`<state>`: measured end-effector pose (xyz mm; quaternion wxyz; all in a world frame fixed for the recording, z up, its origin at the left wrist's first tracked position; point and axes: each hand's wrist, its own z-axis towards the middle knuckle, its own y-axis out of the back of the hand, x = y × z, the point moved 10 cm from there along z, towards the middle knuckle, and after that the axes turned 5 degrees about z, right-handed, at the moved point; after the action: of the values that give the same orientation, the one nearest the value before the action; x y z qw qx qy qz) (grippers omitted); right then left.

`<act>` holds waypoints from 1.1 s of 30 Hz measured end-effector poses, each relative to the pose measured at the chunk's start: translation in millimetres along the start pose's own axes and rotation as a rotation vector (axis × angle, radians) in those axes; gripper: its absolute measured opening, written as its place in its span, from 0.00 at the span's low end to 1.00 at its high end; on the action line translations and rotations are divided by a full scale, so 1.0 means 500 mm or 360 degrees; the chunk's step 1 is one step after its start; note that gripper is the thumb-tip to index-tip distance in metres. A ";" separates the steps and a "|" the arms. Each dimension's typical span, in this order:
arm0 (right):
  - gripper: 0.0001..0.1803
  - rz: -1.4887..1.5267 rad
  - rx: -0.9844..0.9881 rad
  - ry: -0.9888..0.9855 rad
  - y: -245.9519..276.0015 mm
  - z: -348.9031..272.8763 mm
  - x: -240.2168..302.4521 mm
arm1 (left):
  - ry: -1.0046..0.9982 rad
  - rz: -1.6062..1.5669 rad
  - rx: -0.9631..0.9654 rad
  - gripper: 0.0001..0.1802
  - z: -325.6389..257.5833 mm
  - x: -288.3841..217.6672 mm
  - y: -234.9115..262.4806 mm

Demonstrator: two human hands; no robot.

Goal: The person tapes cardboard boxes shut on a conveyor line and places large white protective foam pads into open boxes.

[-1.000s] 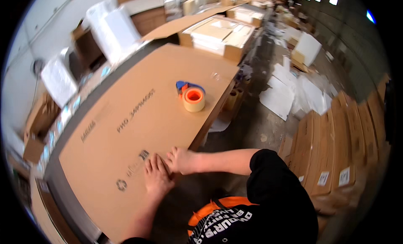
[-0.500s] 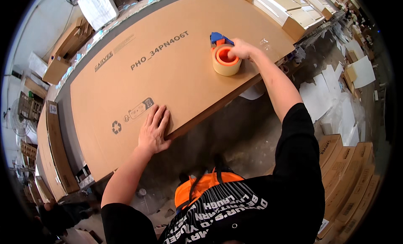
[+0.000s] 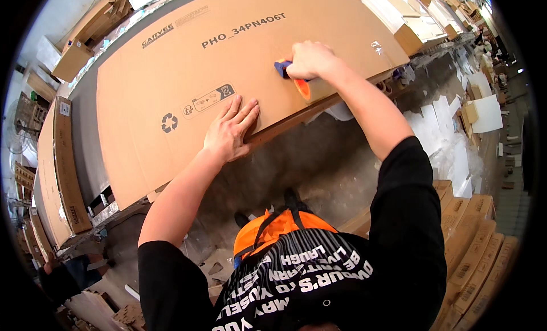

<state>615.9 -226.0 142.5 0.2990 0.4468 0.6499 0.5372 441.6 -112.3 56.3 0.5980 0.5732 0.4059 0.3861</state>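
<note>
A large flat cardboard box (image 3: 188, 63) with dark printing lies in front of me. My left hand (image 3: 229, 134) rests on its near edge, fingers stretched out over the top face beside the printed icons, thumb at the edge. My right hand (image 3: 312, 62) is closed round a tape dispenser (image 3: 303, 89), above the right part of the box near its near edge. A blue end of the dispenser and an orange ring show; my hand covers most of the handle, and the tape roll is hardly visible.
The box lies on a dark work surface (image 3: 85, 137). Another long carton (image 3: 64, 160) stands at the left. Open cartons with white panels (image 3: 407, 17) are at the far right. Stacked flat cartons (image 3: 473, 262) stand near right, with white scraps (image 3: 436, 129) on the floor beyond.
My right hand has shifted its grip from the tape roll to the dispenser's handle, and the dispenser has turned and tilted. My left hand stays by the printed icons; the view has shifted.
</note>
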 end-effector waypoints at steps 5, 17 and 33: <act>0.18 0.0017 0.0059 0.0356 -0.039 -0.161 -0.054 | 0.0020 0.0019 -0.0005 0.50 -0.003 0.005 0.005; 0.23 0.0081 -0.0097 0.0109 -0.280 -0.243 -0.106 | 0.0014 -0.0086 -0.0098 0.51 -0.010 -0.006 0.011; 0.25 0.0427 -0.0236 0.0009 -0.365 -0.489 0.215 | 0.0530 0.0090 -0.0173 0.50 -0.481 0.216 0.013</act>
<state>311.0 -238.8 36.0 0.2547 0.5048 0.5437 0.6202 258.9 77.7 55.2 0.5414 0.4794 0.4615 0.5138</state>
